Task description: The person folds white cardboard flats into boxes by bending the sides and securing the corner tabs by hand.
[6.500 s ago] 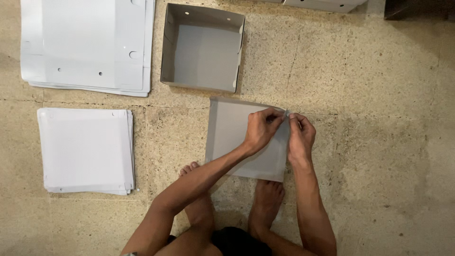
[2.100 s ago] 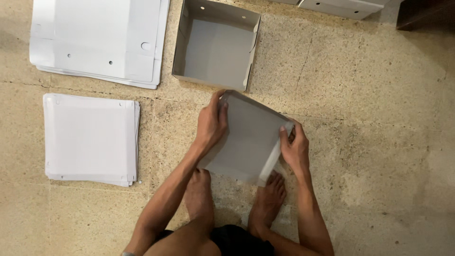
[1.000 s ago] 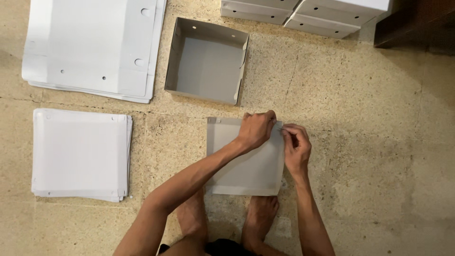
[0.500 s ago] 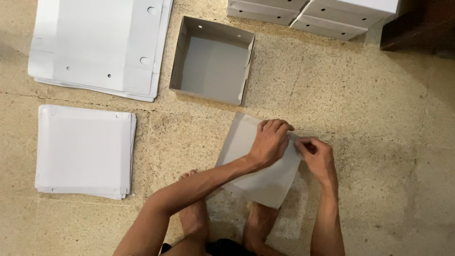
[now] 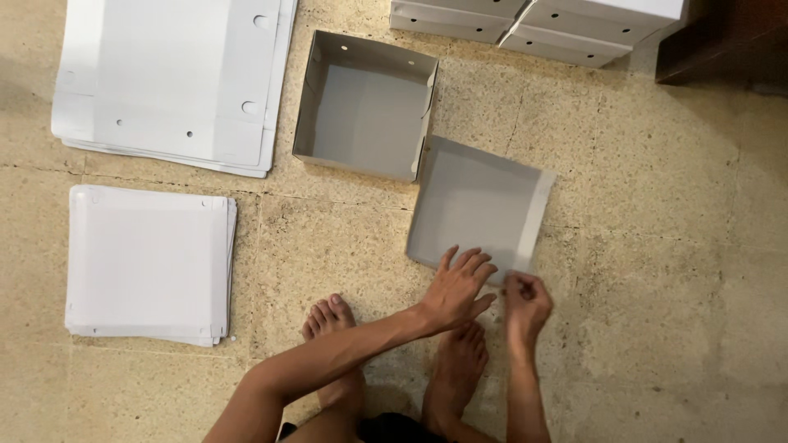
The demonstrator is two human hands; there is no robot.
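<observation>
While your left hand (image 5: pixel 455 287) lies flat, fingers spread, on the grey cardboard sheet's (image 5: pixel 476 205) near edge, your right hand (image 5: pixel 525 302) pinches its near-right corner w/ fingers closed.

A grey cardboard sheet (image 5: pixel 476 205) with one side flap folded lies flat, slightly skewed, on the floor.

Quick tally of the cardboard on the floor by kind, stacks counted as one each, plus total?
Open folded box: 1, the grey box.
Partly folded sheet: 1, the grey sheet under the left hand and right hand.
Flat blank stacks: 2, the large stack and the square stack.
Closed white boxes: at least 4, cut by the frame.
Total: at least 8.
</observation>
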